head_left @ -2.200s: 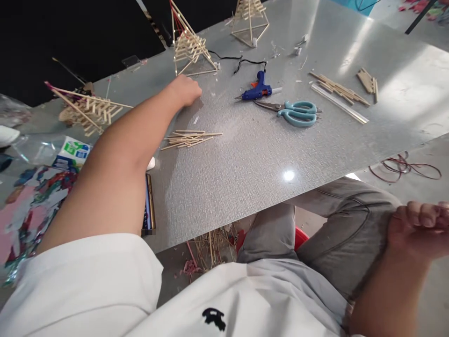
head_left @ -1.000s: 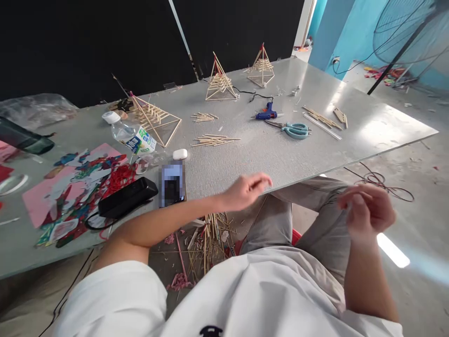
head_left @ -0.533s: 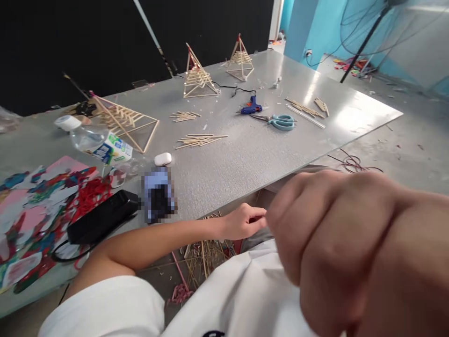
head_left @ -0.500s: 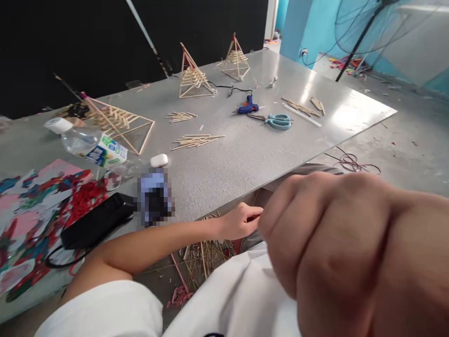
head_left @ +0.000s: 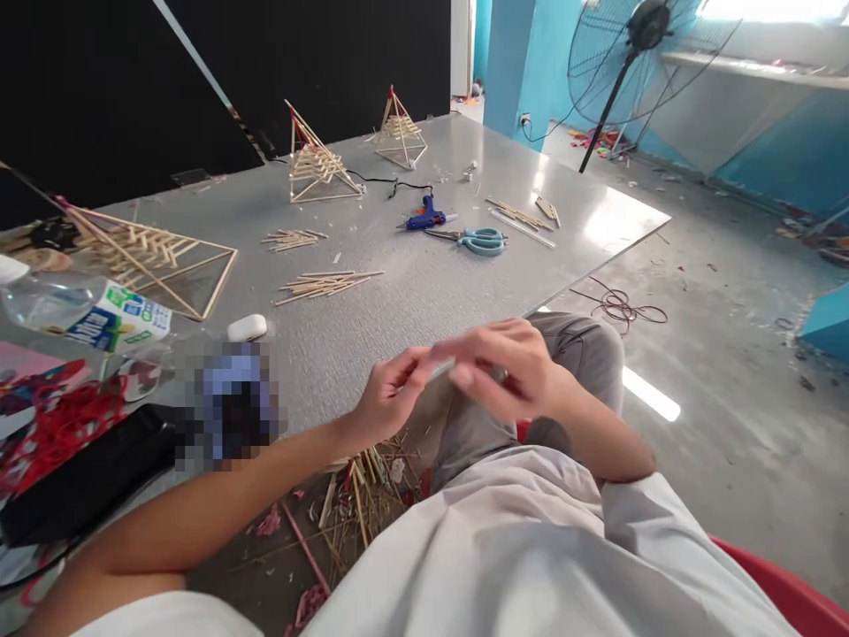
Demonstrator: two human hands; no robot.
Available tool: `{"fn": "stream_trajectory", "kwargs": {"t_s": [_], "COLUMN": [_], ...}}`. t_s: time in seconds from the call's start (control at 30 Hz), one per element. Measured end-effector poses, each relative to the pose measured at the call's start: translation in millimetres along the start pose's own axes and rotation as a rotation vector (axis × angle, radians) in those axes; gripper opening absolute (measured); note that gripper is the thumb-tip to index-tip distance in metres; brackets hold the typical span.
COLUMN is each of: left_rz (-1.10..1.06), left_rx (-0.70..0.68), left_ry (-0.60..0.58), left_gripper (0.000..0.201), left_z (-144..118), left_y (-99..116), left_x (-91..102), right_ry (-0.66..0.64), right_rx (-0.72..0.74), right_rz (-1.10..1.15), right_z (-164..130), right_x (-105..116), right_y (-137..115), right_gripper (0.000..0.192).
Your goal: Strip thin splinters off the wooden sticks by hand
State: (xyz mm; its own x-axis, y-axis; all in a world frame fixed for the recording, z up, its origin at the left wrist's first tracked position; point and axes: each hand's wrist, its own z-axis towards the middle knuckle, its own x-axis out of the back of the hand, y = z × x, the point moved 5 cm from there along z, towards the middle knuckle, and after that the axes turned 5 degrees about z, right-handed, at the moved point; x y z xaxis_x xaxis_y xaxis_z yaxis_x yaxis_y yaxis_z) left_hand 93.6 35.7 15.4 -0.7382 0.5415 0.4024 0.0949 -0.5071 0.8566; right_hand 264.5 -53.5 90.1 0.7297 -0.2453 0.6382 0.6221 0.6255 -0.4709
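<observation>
Over the table's front edge and my lap, my two hands meet. My left hand [head_left: 393, 394] is closed in a pinch, thumb against forefinger; what it holds, if anything, I cannot make out. My right hand [head_left: 510, 367] reaches in from the right, its fingers stretched towards the left fingertips and its thumb apart from them. Motion blurs those fingers. A small pale patch shows between the hands, too unclear to name. Nearest on the table lie a bundle of thin wooden sticks [head_left: 325, 285] and a second, shorter bundle [head_left: 293, 240].
Stick pyramids [head_left: 315, 172] stand along the back and left. A blue glue gun [head_left: 424, 214], scissors [head_left: 483, 241] and more sticks [head_left: 517, 215] lie farther right. A bottle [head_left: 99, 314], white case [head_left: 247, 328] and black device [head_left: 86, 469] are at left. Scrap sticks [head_left: 362, 495] litter the floor below.
My right hand has gone from a fist close to the camera down to my left hand, its fingers now extended. The view has shifted right, showing more of the floor and the fan.
</observation>
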Motion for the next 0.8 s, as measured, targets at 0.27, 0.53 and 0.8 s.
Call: {"fn": "stream_trajectory", "kwargs": {"t_s": [0.27,0.53,0.8], "left_rz": [0.117,0.214,0.599], "left_rx": [0.099,-0.006,-0.245], "left_ry": [-0.076,-0.149,-0.162], "left_gripper": [0.042,0.037,0.032], "left_z": [17.7,16.4,2.9], "left_y": [-10.5,-8.8,-3.2], "left_x": [-2.3,-6.2,-19.8], "right_ry": [-0.067,-0.035,0.011], "right_rx": [0.1,0.14,-0.042], "right_rz": [-0.253,-0.421,-0.401], "right_z": [-0.3,-15.6,-53.7], "right_x": [-64.7,-64.8,-79.0], "right_y": [72.2,64.6,52.3], "right_gripper": [0.046,0.029,0.016]}}
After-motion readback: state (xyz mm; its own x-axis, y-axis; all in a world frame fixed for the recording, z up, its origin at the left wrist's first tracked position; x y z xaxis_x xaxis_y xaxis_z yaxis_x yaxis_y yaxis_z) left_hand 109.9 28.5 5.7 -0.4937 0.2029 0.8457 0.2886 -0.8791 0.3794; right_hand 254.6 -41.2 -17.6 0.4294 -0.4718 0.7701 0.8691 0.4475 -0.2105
